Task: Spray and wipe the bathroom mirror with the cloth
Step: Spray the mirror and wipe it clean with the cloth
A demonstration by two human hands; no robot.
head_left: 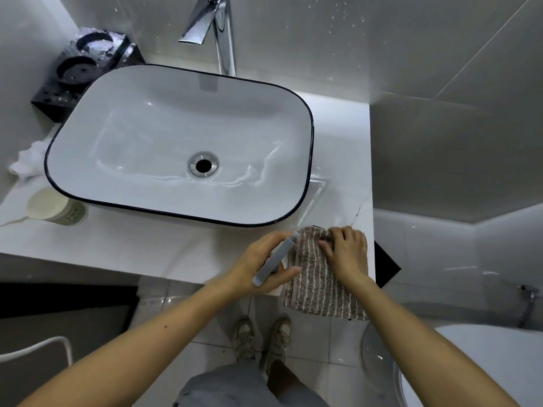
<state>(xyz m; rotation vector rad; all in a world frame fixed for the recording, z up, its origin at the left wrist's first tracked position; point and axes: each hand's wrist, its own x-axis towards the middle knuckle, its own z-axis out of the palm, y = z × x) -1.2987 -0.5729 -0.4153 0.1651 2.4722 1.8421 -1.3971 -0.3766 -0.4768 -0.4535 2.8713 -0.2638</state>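
Note:
A brown cloth [317, 286] with thin white stripes lies on the front right corner of the white counter [164, 248], and its lower part hangs over the edge. My right hand [348, 252] presses on the cloth's top, fingers curled into the fabric. My left hand [264, 259] holds a slim grey spray bottle [274, 259], tilted, just left of the cloth. The mirror is not in view.
A white basin [176, 136] with a dark rim fills the counter, a chrome tap [217, 30] behind it. A black holder [85, 63] stands at the back left, a round pale jar [53, 205] at the front left. A toilet [470, 362] sits at the lower right.

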